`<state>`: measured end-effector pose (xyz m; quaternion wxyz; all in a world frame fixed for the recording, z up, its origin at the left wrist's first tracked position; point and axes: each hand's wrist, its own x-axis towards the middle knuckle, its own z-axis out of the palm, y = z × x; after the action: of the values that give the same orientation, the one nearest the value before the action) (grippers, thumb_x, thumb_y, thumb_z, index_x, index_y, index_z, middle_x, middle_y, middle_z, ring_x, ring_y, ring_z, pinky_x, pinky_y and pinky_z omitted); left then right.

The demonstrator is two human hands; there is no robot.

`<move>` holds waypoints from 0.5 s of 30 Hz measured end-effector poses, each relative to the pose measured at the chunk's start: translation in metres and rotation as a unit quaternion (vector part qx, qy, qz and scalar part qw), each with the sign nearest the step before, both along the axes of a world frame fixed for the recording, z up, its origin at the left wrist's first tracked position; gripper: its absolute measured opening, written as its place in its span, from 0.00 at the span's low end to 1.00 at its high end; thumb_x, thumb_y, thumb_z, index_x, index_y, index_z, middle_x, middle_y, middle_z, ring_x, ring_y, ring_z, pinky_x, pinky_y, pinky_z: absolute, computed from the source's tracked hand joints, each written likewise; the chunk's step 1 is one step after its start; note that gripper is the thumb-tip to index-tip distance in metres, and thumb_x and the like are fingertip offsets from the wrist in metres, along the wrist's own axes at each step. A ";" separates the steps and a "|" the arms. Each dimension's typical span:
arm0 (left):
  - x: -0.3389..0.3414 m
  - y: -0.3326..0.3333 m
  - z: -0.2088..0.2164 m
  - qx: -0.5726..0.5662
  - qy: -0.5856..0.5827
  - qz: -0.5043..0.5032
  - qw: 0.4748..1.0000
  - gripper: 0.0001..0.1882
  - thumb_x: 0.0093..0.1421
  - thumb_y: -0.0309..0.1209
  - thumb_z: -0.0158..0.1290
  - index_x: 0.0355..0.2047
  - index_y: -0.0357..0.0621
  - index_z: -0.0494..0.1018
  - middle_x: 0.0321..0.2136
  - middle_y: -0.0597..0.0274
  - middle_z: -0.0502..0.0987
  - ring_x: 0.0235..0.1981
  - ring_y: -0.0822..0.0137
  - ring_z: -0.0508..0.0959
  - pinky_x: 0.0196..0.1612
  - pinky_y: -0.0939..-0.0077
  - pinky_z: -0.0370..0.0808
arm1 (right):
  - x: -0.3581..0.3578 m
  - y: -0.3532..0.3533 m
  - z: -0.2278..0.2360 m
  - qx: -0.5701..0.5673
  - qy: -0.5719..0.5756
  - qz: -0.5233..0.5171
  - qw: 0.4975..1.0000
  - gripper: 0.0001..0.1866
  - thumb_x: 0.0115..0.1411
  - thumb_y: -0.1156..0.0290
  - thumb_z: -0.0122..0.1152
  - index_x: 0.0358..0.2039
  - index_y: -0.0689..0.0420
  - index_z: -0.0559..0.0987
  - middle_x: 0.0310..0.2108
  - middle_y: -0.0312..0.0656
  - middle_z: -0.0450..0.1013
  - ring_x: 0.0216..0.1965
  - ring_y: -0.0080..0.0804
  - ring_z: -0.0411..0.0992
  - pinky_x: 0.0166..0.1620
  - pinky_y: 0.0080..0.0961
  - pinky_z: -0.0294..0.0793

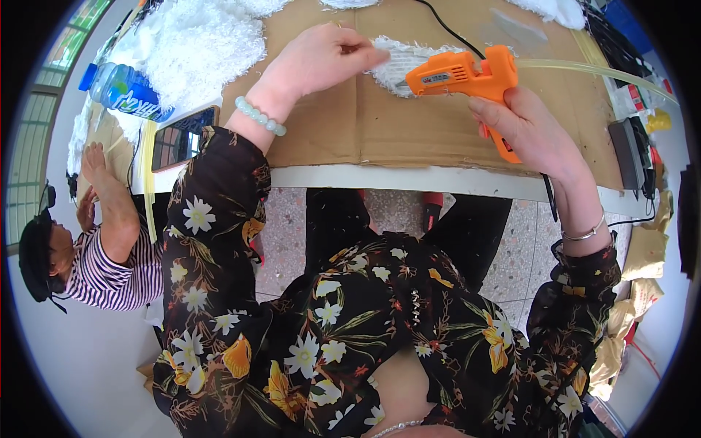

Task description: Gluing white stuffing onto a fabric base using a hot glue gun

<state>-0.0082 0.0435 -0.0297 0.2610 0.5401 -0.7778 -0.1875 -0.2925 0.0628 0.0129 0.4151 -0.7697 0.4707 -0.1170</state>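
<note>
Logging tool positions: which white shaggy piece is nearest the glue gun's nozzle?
The piece between the left hand and glue gun; the others lie farther away.

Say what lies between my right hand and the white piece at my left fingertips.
The head view shows the orange glue gun, gripped in the right hand, its nozzle overlapping the white piece; contact is unclear.
</note>
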 end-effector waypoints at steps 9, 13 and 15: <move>-0.008 0.009 0.000 -0.123 -0.131 -0.012 0.984 0.22 0.43 0.48 0.63 0.32 0.45 0.77 0.29 0.60 0.75 0.34 0.59 0.76 0.37 0.67 0.73 | 0.006 0.000 0.003 -0.015 -0.017 0.009 1.000 0.20 0.61 0.55 0.53 0.21 0.58 0.71 0.15 0.29 0.61 0.18 0.15 0.58 0.21 0.16 0.57; -0.008 0.009 -0.001 -0.118 -0.130 -0.010 0.984 0.21 0.44 0.48 0.63 0.30 0.44 0.76 0.28 0.60 0.74 0.33 0.59 0.75 0.36 0.66 0.72 | -0.001 -0.004 0.000 -0.012 0.007 0.020 1.000 0.20 0.60 0.56 0.54 0.21 0.59 0.71 0.16 0.30 0.61 0.19 0.16 0.58 0.22 0.18 0.57; -0.007 0.009 0.001 -0.121 -0.132 -0.009 0.984 0.21 0.44 0.48 0.63 0.30 0.44 0.76 0.28 0.60 0.74 0.33 0.59 0.75 0.36 0.66 0.72 | -0.004 -0.004 -0.001 -0.019 -0.006 0.021 1.000 0.20 0.60 0.56 0.54 0.21 0.60 0.71 0.15 0.30 0.61 0.19 0.16 0.58 0.22 0.18 0.57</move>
<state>-0.0155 0.0524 -0.0286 0.2178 0.5171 -0.8275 -0.0211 -0.2965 0.0592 0.0116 0.4058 -0.7862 0.4499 -0.1221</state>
